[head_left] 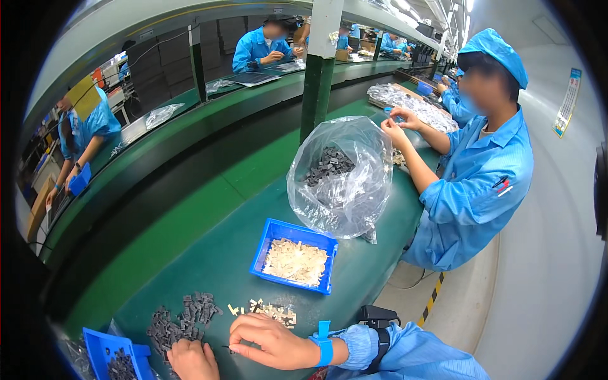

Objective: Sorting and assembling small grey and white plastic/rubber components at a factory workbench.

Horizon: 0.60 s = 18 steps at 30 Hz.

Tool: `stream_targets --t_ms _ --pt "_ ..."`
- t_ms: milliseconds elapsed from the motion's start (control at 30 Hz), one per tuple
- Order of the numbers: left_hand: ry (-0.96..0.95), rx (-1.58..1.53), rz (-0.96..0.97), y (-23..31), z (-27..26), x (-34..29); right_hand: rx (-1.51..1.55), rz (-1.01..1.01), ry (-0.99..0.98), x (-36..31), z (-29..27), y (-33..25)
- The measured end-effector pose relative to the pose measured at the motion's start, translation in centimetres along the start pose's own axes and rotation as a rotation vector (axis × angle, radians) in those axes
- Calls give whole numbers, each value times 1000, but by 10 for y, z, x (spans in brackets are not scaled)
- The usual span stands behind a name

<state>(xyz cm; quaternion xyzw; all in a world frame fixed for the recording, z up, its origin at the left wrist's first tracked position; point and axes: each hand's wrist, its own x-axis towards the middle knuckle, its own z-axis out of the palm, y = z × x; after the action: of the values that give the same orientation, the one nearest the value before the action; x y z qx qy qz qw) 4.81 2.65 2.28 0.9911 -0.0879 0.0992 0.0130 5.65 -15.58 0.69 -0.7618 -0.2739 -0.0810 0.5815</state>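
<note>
My right hand [271, 342], with a blue wrist strap [324, 344], has its thumb and fingers pinched on a small black plastic piece [227, 347] just above the green table. At the near edge of a pile of black plastic pieces [183, 318] lies my left hand [192, 360]. Its fingers are bent and close together, and whatever is under them is hidden. Small cream-coloured pieces [273, 312] are scattered beyond my right hand. A blue bin [258, 256] full of similar cream pieces [294, 261] stands farther off.
Another blue bin [95, 345], holding black pieces, stands at the lower left. Beyond the cream bin sits a clear plastic bag [361, 196] with dark pieces inside. A co-worker [475, 177] in blue works at the right side. A green post [316, 95] rises behind the bag.
</note>
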Motion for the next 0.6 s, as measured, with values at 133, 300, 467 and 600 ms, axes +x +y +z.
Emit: stream_targets --t_ms 133,300,467,600 --pt "72 -122 9 -3 -2 4 21 -27 6 2 -2 3" --pt "203 -230 1 -10 -6 1 40 -32 42 2 3 1" --pt "298 -1011 -132 10 -27 -20 204 -56 68 1 18 -14" --pt "162 -1755 -543 30 -18 -46 130 -264 137 0 21 -21"
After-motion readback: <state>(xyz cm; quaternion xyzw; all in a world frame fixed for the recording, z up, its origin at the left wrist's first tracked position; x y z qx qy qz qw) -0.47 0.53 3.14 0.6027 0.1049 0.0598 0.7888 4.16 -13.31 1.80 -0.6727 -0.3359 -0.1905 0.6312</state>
